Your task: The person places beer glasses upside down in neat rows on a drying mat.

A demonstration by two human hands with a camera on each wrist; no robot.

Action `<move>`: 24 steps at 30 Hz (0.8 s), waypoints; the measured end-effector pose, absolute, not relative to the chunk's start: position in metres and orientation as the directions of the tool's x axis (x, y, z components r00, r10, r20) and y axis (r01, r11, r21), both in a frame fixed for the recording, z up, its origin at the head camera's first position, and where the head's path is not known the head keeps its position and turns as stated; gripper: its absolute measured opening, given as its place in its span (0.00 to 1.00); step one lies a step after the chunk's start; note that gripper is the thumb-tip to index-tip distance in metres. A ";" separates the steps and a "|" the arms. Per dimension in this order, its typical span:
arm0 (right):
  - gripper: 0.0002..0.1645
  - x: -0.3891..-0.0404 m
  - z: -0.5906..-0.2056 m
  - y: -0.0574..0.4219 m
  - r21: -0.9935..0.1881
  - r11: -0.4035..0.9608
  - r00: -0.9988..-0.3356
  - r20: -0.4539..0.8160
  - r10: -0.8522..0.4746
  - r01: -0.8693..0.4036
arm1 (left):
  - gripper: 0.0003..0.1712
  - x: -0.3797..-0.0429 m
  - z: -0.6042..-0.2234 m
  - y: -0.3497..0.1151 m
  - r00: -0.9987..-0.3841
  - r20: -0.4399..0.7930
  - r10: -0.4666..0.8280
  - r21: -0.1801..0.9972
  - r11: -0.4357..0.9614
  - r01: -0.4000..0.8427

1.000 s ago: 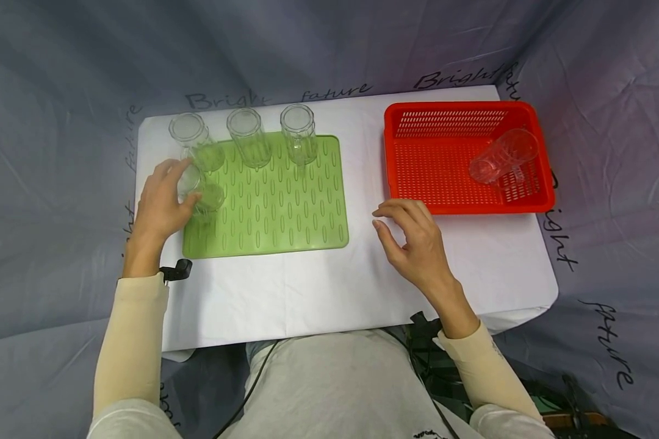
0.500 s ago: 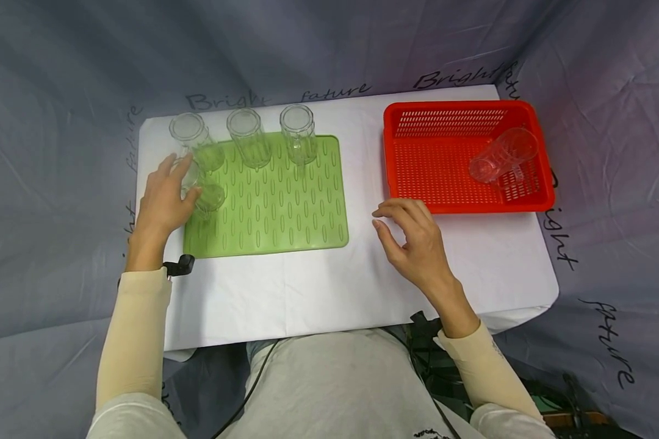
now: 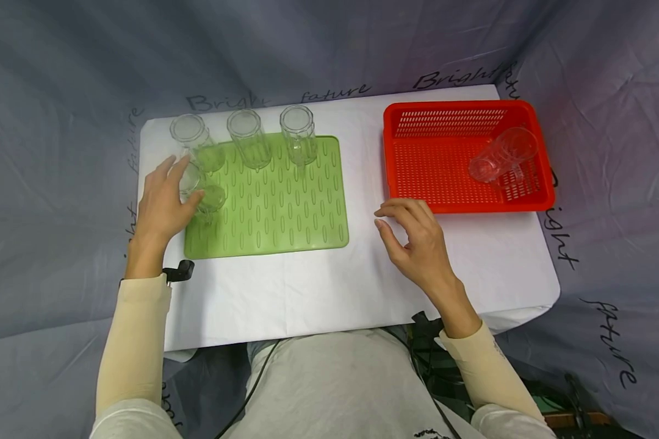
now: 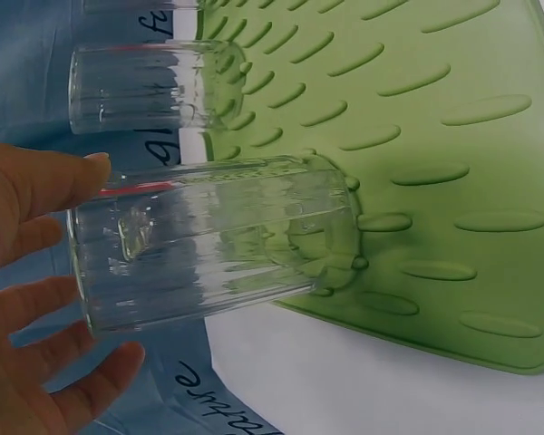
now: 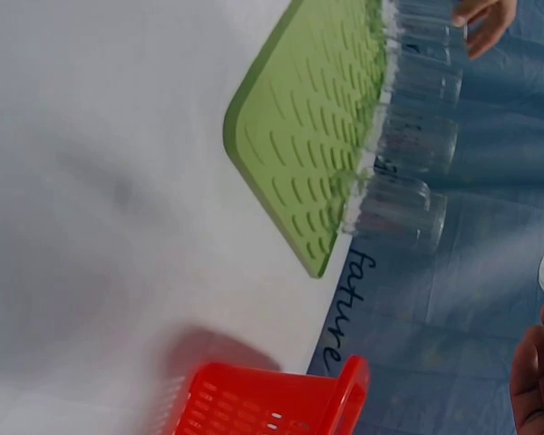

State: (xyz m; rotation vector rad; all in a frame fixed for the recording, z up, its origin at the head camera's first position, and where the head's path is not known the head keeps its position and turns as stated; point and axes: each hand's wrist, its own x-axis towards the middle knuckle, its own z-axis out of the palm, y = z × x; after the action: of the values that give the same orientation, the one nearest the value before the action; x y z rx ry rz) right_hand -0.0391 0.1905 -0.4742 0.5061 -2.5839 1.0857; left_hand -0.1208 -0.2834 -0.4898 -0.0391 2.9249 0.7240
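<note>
In the head view my left hand (image 3: pixel 165 204) is at the left edge of a green ribbed mat (image 3: pixel 269 213), around the upper end of a clear glass mug (image 3: pixel 191 180). The left wrist view shows that mug (image 4: pixel 218 236) standing on the mat, my thumb close by its top edge and the other fingers spread on the opposite side. Three more glass mugs stand in a row along the mat's back edge: one at left (image 3: pixel 189 131), a middle one (image 3: pixel 249 140) and one at right (image 3: pixel 299 134). My right hand (image 3: pixel 417 244), fingers loosely bent, hovers holding nothing.
A red plastic basket (image 3: pixel 428 207) sits at the right of the white-covered table (image 3: pixel 285 292), just beyond my right hand. One glass mug (image 3: pixel 502 152) lies on its side in it. Grey curtain (image 3: pixel 318 49) surrounds the table's back and sides.
My left hand has shifted slightly, and its forefinger and middle finger are spread wider beside the mug. The right hand stays nearly still; the mugs and basket keep their places.
</note>
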 end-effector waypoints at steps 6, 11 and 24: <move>0.08 -0.041 -0.474 0.193 -0.616 0.658 -0.890 0.406 -0.206 -0.433 | 0.45 -0.115 -0.486 -0.279 -0.997 -0.080 0.012 0.472 0.881 -0.027; 0.09 -0.045 -0.472 0.200 -0.605 0.667 -0.884 0.429 -0.186 -0.434 | 0.42 -0.103 -0.482 -0.268 -1.000 0.004 0.020 0.459 0.888 0.019; 0.09 -0.056 -0.469 0.228 -0.587 0.705 -0.880 0.461 -0.113 -0.398 | 0.38 -0.062 -0.494 -0.226 -0.988 0.129 0.084 0.461 0.877 0.135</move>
State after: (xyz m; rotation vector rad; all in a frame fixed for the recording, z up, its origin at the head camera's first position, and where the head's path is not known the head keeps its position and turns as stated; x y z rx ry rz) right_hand -0.0564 0.2281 -0.4689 0.3956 -2.5210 0.9976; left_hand -0.0619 -0.2257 -0.4945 0.1837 3.1452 0.7849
